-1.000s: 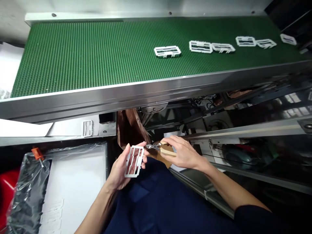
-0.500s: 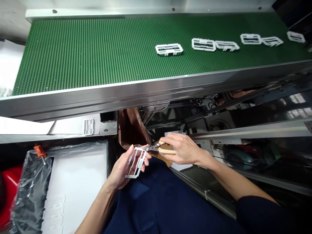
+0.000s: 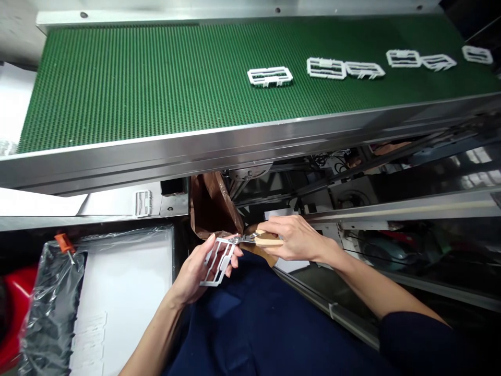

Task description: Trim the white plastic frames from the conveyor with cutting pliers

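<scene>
In the head view, your left hand [image 3: 191, 274] is at lower centre of the frame, and its thumb and fingers grasp the white plastic frame [image 3: 224, 262], which is tilted above your dark blue clothes. Your right hand [image 3: 291, 237], a little to the right, has its fingers bent around the cream-handled nippers [image 3: 250, 238]. The nippers' tip meets the upper right corner of the piece; whether it already bites, I cannot tell. The step in hand seems to be nipping at this corner, and I judge that the next move calls for a steady left grip, with the fingertips away from the blades. Six similar white pieces [image 3: 326, 68] lie on the green belt [image 3: 156, 83] from upper centre to upper right, and a brown bag [image 3: 230, 209] stands open just behind your hands. I find no brand or label, and no writing that can be read.
</scene>
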`<act>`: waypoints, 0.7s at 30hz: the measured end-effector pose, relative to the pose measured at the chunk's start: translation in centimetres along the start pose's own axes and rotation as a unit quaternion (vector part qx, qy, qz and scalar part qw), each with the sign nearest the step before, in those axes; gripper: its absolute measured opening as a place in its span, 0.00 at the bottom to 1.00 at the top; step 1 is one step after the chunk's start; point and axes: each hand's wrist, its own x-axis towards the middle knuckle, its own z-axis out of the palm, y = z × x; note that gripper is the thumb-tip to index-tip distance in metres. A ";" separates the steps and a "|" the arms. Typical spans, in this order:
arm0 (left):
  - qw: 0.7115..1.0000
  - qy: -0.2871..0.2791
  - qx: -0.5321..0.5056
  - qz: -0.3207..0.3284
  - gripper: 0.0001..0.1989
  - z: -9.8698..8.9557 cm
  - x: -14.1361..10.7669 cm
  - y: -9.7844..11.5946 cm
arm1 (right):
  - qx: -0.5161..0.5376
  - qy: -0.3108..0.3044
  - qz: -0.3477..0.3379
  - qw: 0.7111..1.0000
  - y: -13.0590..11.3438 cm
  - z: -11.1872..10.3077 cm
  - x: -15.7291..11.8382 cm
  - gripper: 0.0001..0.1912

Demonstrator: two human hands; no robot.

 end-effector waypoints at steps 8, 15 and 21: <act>0.992 0.024 -0.120 -0.011 0.24 0.4 0.5 0.1 | 0.237 0.085 0.172 0.952 -0.8 2.1 1.1 0.14; 0.987 -0.001 -0.158 -0.025 0.23 0.5 1.1 0.1 | 0.354 0.144 0.117 0.917 -2.7 4.0 4.0 0.09; 0.969 0.009 -0.246 -0.005 0.24 0.4 1.6 0.5 | 0.259 0.224 0.140 0.929 -1.1 3.9 3.3 0.09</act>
